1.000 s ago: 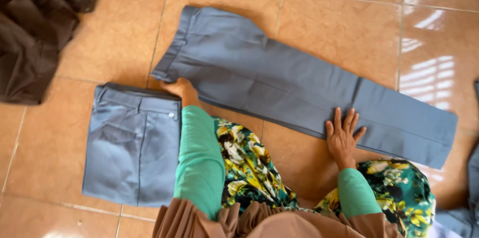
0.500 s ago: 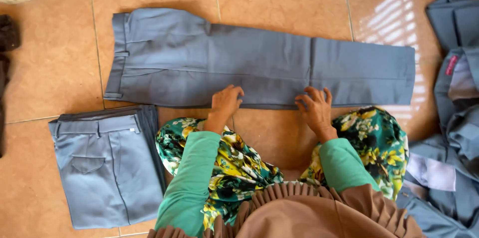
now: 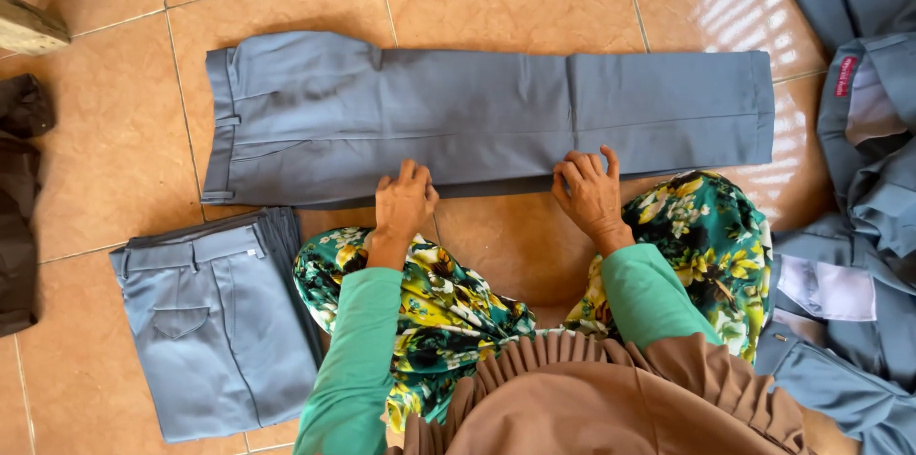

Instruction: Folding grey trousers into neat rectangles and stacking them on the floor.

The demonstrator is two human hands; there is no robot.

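Observation:
A pair of grey-blue trousers (image 3: pixel 477 112) lies flat on the tiled floor, legs folded together, waistband at the left and hems at the right. My left hand (image 3: pixel 404 202) rests on the near edge of the trousers at mid-length, fingers curled onto the cloth. My right hand (image 3: pixel 590 190) presses the same near edge a little further right, fingers spread. Both arms wear green sleeves. Whether the fingers pinch the fabric is not clear.
A folded pair of grey-blue trousers (image 3: pixel 215 317) lies at the lower left. A heap of grey-blue garments (image 3: pixel 859 178) sits at the right edge. Dark brown cloth (image 3: pixel 17 197) lies at the far left. My floral-clad knees (image 3: pixel 706 236) touch the floor.
The view has shifted so the trousers lie level. Both hands have come together onto the near edge of the trousers; the left hand left the folded pair.

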